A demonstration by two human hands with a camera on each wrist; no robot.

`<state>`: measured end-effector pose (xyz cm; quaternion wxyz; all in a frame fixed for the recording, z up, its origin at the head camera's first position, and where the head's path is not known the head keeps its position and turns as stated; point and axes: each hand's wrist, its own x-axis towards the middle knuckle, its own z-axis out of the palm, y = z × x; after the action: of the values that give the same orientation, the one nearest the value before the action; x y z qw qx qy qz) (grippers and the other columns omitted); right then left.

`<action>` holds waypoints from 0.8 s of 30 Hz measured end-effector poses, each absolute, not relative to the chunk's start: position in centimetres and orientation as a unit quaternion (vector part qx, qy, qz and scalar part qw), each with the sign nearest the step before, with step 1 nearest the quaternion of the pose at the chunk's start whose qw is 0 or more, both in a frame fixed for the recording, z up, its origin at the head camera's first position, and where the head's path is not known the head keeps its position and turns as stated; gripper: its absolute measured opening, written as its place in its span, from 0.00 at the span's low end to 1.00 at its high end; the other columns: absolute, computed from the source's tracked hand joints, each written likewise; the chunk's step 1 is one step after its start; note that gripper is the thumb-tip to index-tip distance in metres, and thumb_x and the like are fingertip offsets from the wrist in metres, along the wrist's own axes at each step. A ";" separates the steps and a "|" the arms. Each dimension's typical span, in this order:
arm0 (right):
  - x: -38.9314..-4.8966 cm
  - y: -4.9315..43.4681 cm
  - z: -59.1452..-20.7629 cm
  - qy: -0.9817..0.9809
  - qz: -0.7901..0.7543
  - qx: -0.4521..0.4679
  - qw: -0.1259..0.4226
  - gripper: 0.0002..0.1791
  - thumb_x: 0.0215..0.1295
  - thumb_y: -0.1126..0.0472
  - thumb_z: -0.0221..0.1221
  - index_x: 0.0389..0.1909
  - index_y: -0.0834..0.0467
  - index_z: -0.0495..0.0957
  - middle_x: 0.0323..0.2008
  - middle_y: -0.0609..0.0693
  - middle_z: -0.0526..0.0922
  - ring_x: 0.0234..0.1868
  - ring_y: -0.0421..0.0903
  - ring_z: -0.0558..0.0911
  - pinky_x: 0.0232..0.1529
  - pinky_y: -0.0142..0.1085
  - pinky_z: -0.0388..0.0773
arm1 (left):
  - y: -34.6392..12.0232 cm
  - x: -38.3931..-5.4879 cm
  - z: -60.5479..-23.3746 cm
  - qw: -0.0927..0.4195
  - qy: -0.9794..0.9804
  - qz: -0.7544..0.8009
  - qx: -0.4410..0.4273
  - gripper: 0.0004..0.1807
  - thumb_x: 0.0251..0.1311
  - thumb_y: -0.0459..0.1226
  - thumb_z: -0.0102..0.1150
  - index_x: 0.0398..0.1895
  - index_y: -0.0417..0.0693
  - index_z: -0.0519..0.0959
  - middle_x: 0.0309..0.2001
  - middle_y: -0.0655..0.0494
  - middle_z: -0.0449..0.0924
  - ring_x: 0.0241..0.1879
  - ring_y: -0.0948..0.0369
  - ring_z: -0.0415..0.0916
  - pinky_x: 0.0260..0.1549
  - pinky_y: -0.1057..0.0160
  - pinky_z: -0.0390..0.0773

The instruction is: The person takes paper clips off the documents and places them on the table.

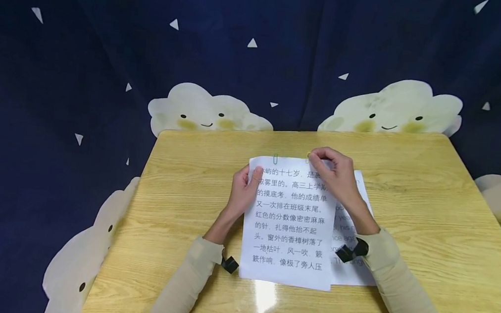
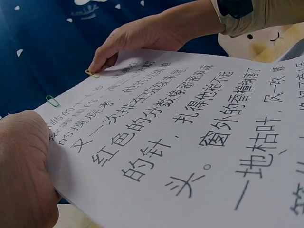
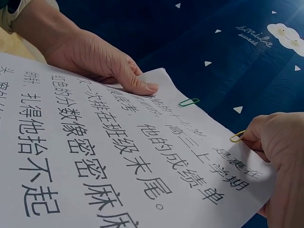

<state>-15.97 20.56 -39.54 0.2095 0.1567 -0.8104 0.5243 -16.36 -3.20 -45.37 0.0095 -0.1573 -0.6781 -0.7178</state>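
A printed sheet of paper [image 1: 289, 219] with large Chinese characters is held up above the table. My left hand [image 1: 245, 191] grips its upper left edge, thumb on the printed face and fingers behind. A green paper clip [image 1: 275, 159] sits on the top edge, toward the left. Farther right on that edge is a yellow paper clip [image 3: 237, 137], pinched between the thumb and forefinger of my right hand [image 1: 335, 176]. In the left wrist view the yellow clip [image 2: 92, 73] straddles the paper's edge, partly covered by the fingertips.
A second sheet with English print [image 1: 350, 269] lies behind and to the right, partly covered by the first sheet and my right forearm. The wooden table [image 1: 184, 195] extends around them. A dark blue curtain [image 1: 225, 35] with clouds and triangles hangs behind the table.
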 end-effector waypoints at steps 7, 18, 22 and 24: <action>-16.0 20.5 -39.4 -0.813 0.520 0.156 0.208 0.05 0.66 0.69 0.60 0.37 0.68 0.82 0.34 0.59 0.84 0.36 0.35 0.79 0.42 0.23 0.71 | -3.4 -16.5 -45.5 0.013 -0.680 -0.716 -0.155 0.15 0.75 0.37 0.45 0.51 0.36 0.77 0.29 0.41 0.84 0.20 0.51 0.82 0.16 0.57 0.81; -15.9 20.8 -39.4 -0.816 0.520 0.143 0.208 0.06 0.66 0.69 0.60 0.37 0.69 0.82 0.34 0.60 0.84 0.35 0.35 0.78 0.41 0.22 0.71 | -3.5 -16.5 -45.5 0.011 -0.683 -0.714 -0.151 0.15 0.74 0.38 0.46 0.51 0.36 0.78 0.28 0.42 0.84 0.20 0.52 0.82 0.16 0.58 0.81; -16.1 20.8 -39.5 -0.816 0.520 0.140 0.210 0.06 0.66 0.68 0.60 0.36 0.68 0.82 0.34 0.59 0.84 0.34 0.35 0.77 0.38 0.21 0.70 | -3.6 -16.7 -45.6 0.022 -0.681 -0.715 -0.155 0.15 0.74 0.37 0.46 0.50 0.35 0.78 0.28 0.41 0.84 0.20 0.51 0.81 0.16 0.58 0.80; -16.2 20.9 -39.5 -0.818 0.518 0.139 0.207 0.06 0.67 0.68 0.60 0.36 0.68 0.81 0.34 0.59 0.84 0.34 0.35 0.77 0.38 0.21 0.70 | -3.6 -16.8 -45.9 0.023 -0.677 -0.719 -0.154 0.15 0.74 0.37 0.46 0.51 0.35 0.78 0.29 0.40 0.84 0.20 0.51 0.82 0.16 0.58 0.80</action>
<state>-16.16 20.89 -39.53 0.2065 0.1390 -0.8181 0.5184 -16.82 -3.64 -45.94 0.0226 -0.1536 -0.6772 -0.7193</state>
